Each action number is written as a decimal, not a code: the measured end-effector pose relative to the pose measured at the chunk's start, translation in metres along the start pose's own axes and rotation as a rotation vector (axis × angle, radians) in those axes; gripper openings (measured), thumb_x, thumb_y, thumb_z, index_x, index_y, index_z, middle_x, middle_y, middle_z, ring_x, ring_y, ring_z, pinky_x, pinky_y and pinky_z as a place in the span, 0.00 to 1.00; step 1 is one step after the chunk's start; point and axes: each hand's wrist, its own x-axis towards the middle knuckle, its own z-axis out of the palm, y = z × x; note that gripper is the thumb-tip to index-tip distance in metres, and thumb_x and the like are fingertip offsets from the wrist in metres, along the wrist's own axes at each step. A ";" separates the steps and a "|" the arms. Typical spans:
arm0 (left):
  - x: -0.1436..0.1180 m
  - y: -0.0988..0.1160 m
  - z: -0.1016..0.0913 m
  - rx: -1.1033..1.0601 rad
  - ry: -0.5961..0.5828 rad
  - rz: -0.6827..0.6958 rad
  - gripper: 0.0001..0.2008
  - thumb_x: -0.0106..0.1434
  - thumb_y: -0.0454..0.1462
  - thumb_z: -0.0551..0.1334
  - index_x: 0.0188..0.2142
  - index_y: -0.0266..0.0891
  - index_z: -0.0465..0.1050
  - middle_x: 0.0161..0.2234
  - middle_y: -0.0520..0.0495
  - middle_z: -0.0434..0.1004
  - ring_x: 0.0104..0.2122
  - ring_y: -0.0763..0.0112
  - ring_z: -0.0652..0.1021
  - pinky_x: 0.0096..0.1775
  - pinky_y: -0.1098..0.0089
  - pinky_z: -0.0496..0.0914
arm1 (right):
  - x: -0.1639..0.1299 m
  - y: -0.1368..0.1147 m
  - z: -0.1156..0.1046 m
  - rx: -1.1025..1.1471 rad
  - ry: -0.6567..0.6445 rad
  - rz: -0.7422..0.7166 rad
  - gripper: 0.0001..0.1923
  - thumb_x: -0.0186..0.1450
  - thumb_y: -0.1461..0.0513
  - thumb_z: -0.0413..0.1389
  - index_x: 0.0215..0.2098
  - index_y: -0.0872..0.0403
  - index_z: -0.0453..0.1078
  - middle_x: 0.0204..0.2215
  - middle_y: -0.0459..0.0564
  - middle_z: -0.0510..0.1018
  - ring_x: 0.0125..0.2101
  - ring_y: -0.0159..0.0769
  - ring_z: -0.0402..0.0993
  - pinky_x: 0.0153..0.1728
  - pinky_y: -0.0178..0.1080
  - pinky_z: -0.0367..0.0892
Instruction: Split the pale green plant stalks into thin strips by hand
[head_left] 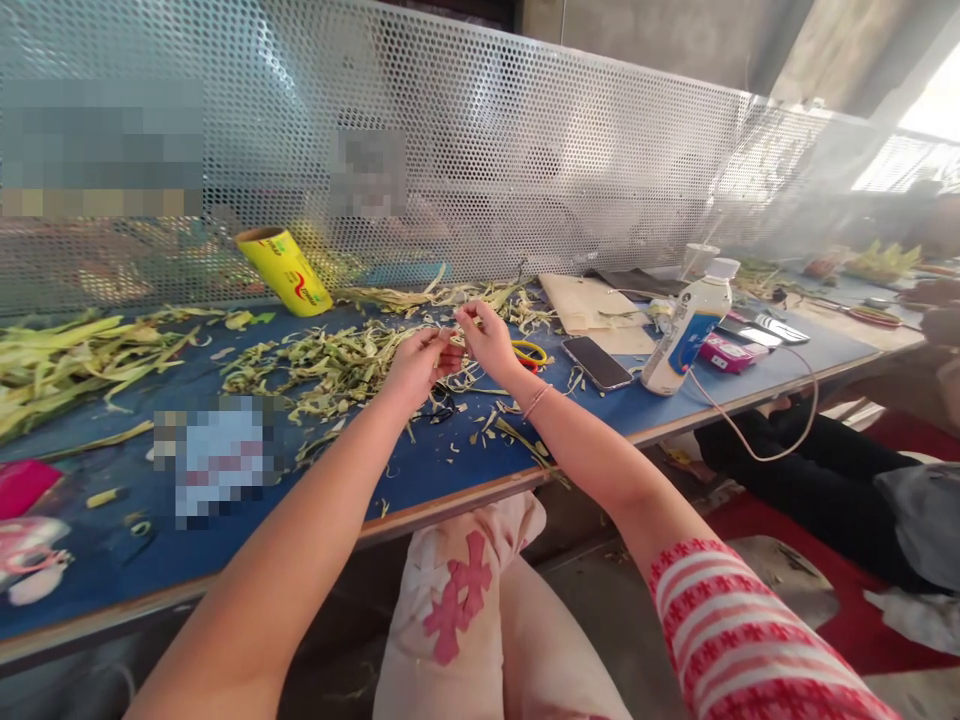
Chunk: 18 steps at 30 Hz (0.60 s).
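Note:
My left hand [422,368] and my right hand [487,342] meet above the blue tabletop [420,475]. Both have their fingers pinched together, close to each other. Whatever lies between the fingertips is too small to make out. Under and behind the left hand spreads a heap of pale green, dry-looking plant strips [330,365]. Just beyond my right wrist shows a yellow loop handle [534,350], perhaps of scissors, partly covered by the hand. Small plant scraps [491,425] are scattered below the hands.
A perforated metal screen [465,150] runs along the back. A yellow tube [285,270] leans by it. Larger leaf strips [82,365] lie at left. To the right are a phone [598,362], a bottle [688,325], a pink box [731,352] and a hanging cable [806,420]. Another person sits at far right.

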 end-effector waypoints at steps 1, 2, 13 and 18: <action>0.001 -0.001 -0.001 -0.012 0.012 0.019 0.11 0.52 0.39 0.68 0.30 0.37 0.69 0.20 0.53 0.73 0.20 0.78 0.73 0.25 0.76 0.71 | 0.001 0.000 0.000 0.019 0.002 0.015 0.10 0.65 0.55 0.52 0.32 0.52 0.62 0.27 0.43 0.67 0.25 0.26 0.63 0.22 0.30 0.58; 0.002 -0.002 -0.002 -0.022 0.024 0.032 0.11 0.51 0.39 0.69 0.30 0.37 0.68 0.20 0.53 0.73 0.20 0.78 0.73 0.25 0.76 0.70 | 0.001 0.001 0.001 0.045 -0.004 0.041 0.10 0.64 0.55 0.53 0.32 0.52 0.62 0.26 0.42 0.67 0.24 0.25 0.62 0.22 0.30 0.58; 0.006 -0.005 -0.004 0.023 0.038 0.071 0.15 0.50 0.36 0.69 0.37 0.37 0.68 0.22 0.54 0.73 0.21 0.77 0.74 0.27 0.74 0.71 | 0.004 0.008 0.002 0.255 -0.152 0.254 0.13 0.65 0.55 0.55 0.29 0.54 0.63 0.15 0.36 0.64 0.14 0.20 0.57 0.16 0.27 0.54; 0.004 -0.002 -0.003 -0.017 0.010 0.061 0.14 0.53 0.39 0.67 0.36 0.38 0.67 0.21 0.53 0.73 0.20 0.77 0.73 0.25 0.75 0.69 | 0.007 0.010 0.002 0.202 -0.136 0.210 0.11 0.65 0.56 0.55 0.29 0.54 0.63 0.15 0.36 0.64 0.13 0.21 0.57 0.15 0.29 0.54</action>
